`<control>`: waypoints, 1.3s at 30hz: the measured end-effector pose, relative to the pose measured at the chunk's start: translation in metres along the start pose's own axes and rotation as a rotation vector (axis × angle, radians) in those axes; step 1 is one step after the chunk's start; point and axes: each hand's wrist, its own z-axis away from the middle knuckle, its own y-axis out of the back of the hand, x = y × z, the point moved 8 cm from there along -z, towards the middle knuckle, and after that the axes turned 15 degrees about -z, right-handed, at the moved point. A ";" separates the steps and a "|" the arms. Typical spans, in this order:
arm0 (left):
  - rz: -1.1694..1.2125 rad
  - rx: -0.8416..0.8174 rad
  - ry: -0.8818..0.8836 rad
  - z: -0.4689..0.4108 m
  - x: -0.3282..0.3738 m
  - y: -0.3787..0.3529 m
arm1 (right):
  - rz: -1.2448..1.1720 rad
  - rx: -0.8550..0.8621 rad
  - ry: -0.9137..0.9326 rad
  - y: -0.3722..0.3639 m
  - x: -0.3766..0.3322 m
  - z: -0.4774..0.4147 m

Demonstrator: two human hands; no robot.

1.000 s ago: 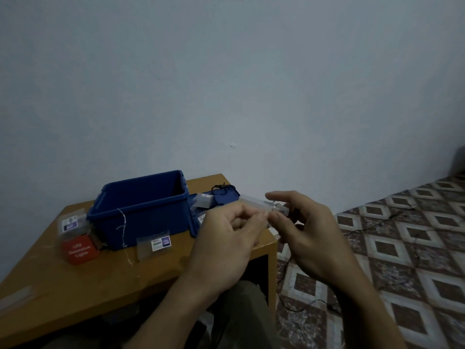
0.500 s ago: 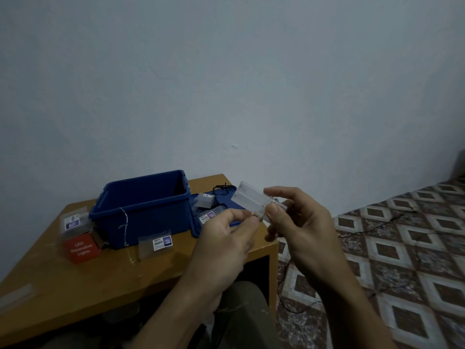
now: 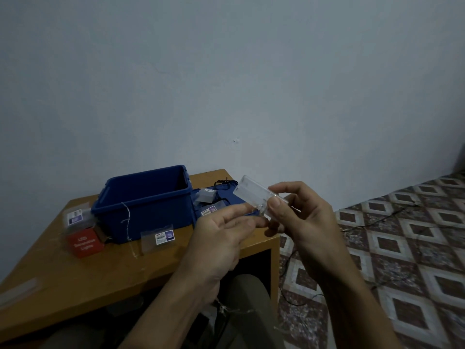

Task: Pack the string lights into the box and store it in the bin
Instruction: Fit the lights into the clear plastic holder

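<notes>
Right hand (image 3: 302, 222) pinches clear battery case (image 3: 251, 195), edge-on a second ago, now tilted flat-face up. Left hand (image 3: 221, 235) fingertips just below it; hold unclear.

Clear glossy plastic case (image 3: 254, 195); blue plastic bin (image 3: 146, 205); smooth wooden table (image 3: 100, 270)

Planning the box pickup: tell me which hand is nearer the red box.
Left. The left hand is right of the red box, by the table corner; the right hand is farther right.

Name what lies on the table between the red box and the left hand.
Head view: a clear labelled packet, beside a thin wire hanging off the blue bin.
</notes>
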 end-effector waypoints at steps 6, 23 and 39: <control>0.033 0.041 0.015 -0.001 0.000 0.000 | 0.003 0.002 0.002 0.001 0.001 0.000; 0.068 -0.070 0.051 -0.015 -0.019 0.000 | -0.231 -0.052 -0.119 -0.001 0.003 -0.001; -0.249 -0.417 0.011 -0.025 -0.003 0.000 | -0.224 -0.390 -0.287 -0.011 0.000 0.013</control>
